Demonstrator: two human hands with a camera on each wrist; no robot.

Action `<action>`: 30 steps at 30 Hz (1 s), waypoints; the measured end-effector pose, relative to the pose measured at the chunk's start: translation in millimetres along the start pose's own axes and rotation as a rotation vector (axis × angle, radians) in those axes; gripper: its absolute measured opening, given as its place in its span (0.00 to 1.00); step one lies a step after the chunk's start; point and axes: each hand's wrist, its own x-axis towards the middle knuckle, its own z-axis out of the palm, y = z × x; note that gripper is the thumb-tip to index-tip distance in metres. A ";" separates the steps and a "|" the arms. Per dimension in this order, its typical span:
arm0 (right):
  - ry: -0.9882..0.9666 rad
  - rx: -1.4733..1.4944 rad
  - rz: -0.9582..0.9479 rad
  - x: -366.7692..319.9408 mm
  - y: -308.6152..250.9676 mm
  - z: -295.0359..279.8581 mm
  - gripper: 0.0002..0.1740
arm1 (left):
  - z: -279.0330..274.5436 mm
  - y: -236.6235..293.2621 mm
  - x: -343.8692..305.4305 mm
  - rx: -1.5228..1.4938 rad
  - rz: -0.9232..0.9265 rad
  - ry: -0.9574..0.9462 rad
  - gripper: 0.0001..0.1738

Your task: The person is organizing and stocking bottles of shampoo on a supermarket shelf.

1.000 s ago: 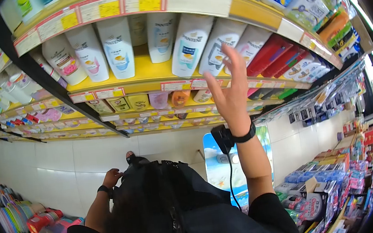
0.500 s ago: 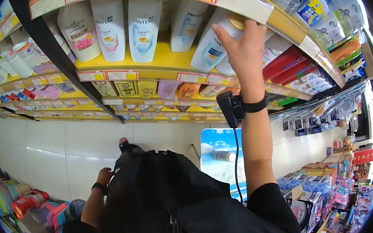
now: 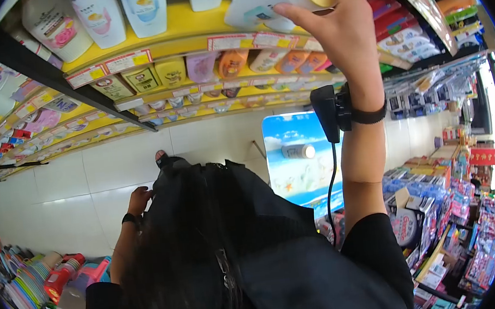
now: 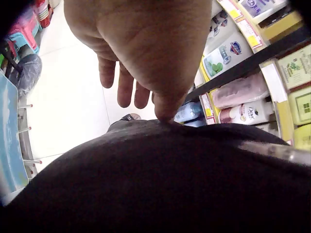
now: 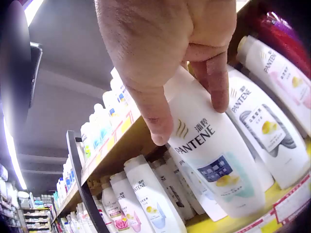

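A white Pantene bottle [image 5: 218, 150] has just been tilted at the front of the yellow shelf [image 3: 179, 18], clasped between thumb and fingers of the right hand [image 3: 352, 44]; its removal is judged begun, though whether its base is clear cannot be told. The left hand [image 3: 139, 200] is held low by dark clothing [image 3: 268, 237], fingers spread loosely. Another bottle [image 3: 297, 151] is laid sideways on the beach-print bench [image 3: 286, 177].
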 end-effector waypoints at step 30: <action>-0.076 -0.381 1.075 -445.6 261.6 23.6 0.36 | -26.5 -61.6 -9.6 0.074 -0.001 -0.006 0.22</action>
